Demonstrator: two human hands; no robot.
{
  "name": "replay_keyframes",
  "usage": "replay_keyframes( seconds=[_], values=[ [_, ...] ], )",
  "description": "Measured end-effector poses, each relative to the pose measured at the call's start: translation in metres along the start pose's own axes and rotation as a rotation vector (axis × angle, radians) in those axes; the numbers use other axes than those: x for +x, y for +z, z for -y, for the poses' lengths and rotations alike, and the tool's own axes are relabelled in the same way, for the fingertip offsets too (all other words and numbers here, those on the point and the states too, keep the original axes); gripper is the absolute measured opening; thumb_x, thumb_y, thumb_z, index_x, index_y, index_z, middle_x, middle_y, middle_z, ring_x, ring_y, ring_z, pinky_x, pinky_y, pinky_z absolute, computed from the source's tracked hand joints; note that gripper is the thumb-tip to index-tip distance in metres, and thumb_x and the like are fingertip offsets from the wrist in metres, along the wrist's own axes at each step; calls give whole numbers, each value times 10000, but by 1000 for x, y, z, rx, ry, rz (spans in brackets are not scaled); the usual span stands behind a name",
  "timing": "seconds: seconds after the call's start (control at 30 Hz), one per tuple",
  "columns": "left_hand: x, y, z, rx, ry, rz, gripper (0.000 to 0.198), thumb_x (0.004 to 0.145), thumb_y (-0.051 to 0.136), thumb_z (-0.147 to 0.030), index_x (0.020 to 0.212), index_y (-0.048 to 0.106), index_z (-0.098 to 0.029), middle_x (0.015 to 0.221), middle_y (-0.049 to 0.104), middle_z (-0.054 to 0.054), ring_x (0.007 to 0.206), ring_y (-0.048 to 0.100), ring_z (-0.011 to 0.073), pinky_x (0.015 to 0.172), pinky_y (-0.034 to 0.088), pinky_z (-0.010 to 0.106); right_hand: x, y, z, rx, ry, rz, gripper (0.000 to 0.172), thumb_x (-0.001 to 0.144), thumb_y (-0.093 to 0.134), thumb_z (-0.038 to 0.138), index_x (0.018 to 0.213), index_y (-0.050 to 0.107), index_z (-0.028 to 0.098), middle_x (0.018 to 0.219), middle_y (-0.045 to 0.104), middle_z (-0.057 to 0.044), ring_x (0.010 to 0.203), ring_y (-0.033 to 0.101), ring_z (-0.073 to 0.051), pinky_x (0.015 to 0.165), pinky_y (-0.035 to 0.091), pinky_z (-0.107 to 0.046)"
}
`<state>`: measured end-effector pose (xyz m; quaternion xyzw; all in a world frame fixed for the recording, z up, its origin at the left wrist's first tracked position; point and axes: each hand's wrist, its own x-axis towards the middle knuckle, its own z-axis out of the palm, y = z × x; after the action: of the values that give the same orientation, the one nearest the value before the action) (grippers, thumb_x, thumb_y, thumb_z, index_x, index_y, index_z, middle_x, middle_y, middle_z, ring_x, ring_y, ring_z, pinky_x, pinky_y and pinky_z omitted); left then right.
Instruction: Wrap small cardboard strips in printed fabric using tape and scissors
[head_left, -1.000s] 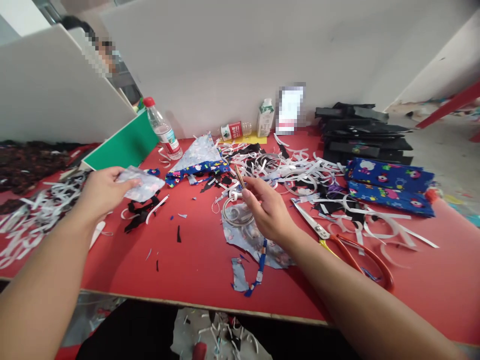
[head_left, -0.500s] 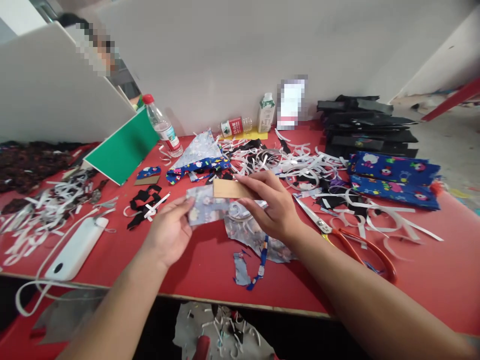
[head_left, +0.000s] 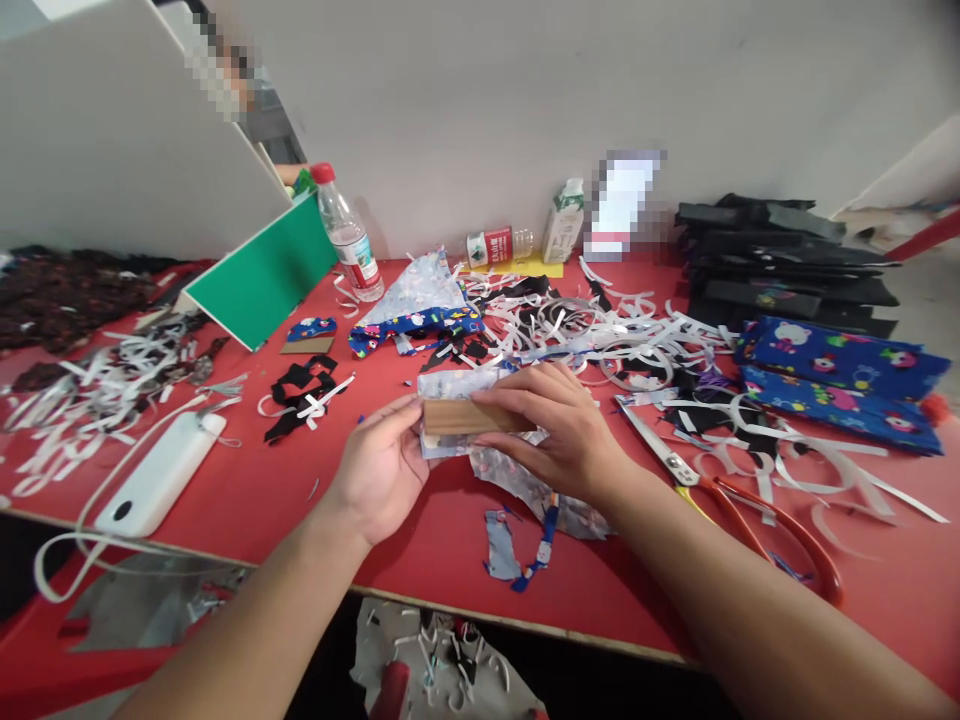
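My left hand [head_left: 386, 470] pinches the left edge of a pale grey piece of fabric [head_left: 450, 384], the back side of a printed cloth. Across the middle of that piece lies a flat tan cardboard strip [head_left: 454, 417], gripped at its right end between the thumb and fingers of my right hand [head_left: 562, 430]. Beneath my right hand a larger grey fabric offcut [head_left: 517, 485] rests on the table, with a thin blue printed scrap [head_left: 541, 545] just in front. Large scissors with red handles [head_left: 686, 475] lie partly open to the right of my right hand.
Heaps of white and black trimmings [head_left: 555, 320] spread across the red table [head_left: 420, 560]. Folded blue printed cloth [head_left: 840, 370] and a black stack [head_left: 780, 265] stand right. A water bottle [head_left: 352, 250], green board [head_left: 262, 275] and white power bank [head_left: 161, 480] are left.
The cardboard strip has come down from above the right end of the fabric and now lies over its middle. Both hands appear closer together, and the view has shifted left.
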<state>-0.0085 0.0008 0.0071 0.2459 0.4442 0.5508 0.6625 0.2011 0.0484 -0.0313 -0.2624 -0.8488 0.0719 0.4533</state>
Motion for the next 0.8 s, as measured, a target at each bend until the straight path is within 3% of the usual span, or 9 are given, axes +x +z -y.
replay_keyframes(
  seconds=[0.17, 0.27, 0.4, 0.47, 0.53, 0.6, 0.67, 0.73, 0.8],
  values=[
    [-3, 3, 1, 28, -13, 80, 195, 978, 645, -304, 1001, 777, -163, 1024, 816, 106, 1035, 781, 263, 853, 646, 362, -1, 0, 0, -25, -1, 22, 352, 977, 743, 445, 1281, 720, 270, 1057, 770, -65, 916, 654, -253, 803, 466, -419],
    [-4, 4, 2, 77, 57, 76, 130, 908, 763, -242, 1007, 790, -162, 1024, 822, 93, 1026, 785, 241, 877, 641, 323, -1, -1, 2, 43, 73, 5, 520, 940, 757, 535, 1393, 676, 293, 1131, 747, -83, 968, 650, -270, 854, 493, -445],
    [-4, 2, -4, 14, 83, 56, 139, 876, 802, -199, 1010, 801, -161, 1016, 830, 83, 996, 793, 230, 878, 655, 308, 0, 3, 2, 529, 510, -134, 718, 934, 573, 785, 1490, 589, 331, 1336, 673, -112, 1160, 639, -302, 961, 542, -489],
    [-3, 0, -6, -13, 70, 61, 119, 878, 800, -174, 996, 807, -167, 1008, 834, 73, 965, 798, 215, 858, 662, 286, 2, 6, 1, 910, 778, -110, 786, 939, 439, 854, 1474, 594, 301, 1201, 717, -113, 1078, 688, -291, 877, 594, -466],
    [-1, -3, -7, -8, 55, 51, 120, 886, 791, -149, 1002, 810, -167, 1017, 836, 71, 947, 800, 199, 841, 663, 263, 5, 7, 0, 1222, 934, -22, 824, 923, 450, 863, 1467, 591, 261, 981, 726, -78, 888, 720, -253, 767, 629, -428],
    [2, -6, -6, 17, 48, 31, 137, 899, 777, -139, 1030, 811, -159, 1046, 835, 79, 944, 799, 191, 830, 662, 248, 6, 8, -1, 1358, 969, -7, 787, 906, 561, 819, 1444, 603, 246, 847, 683, -26, 746, 696, -207, 698, 641, -389],
    [5, -9, -4, 41, 50, 10, 151, 906, 769, -140, 1051, 811, -149, 1071, 832, 90, 956, 799, 197, 827, 663, 250, 6, 8, -1, 1340, 950, -48, 729, 899, 632, 771, 1409, 625, 250, 819, 661, -4, 685, 666, -176, 652, 633, -349],
    [8, -10, -3, 57, 61, -6, 162, 903, 770, -149, 1061, 809, -144, 1089, 829, 99, 972, 799, 209, 830, 662, 263, 5, 8, 0, 1213, 914, -60, 670, 931, 616, 739, 1405, 619, 265, 893, 685, -24, 716, 672, -177, 642, 621, -340],
    [9, -10, -2, 70, 73, -22, 169, 892, 779, -158, 1057, 808, -142, 1100, 828, 106, 981, 798, 218, 829, 658, 270, 3, 9, 1, 944, 777, -55, 595, 951, 656, 658, 1411, 602, 286, 1091, 711, -68, 879, 705, -209, 751, 628, -378]
  ],
)
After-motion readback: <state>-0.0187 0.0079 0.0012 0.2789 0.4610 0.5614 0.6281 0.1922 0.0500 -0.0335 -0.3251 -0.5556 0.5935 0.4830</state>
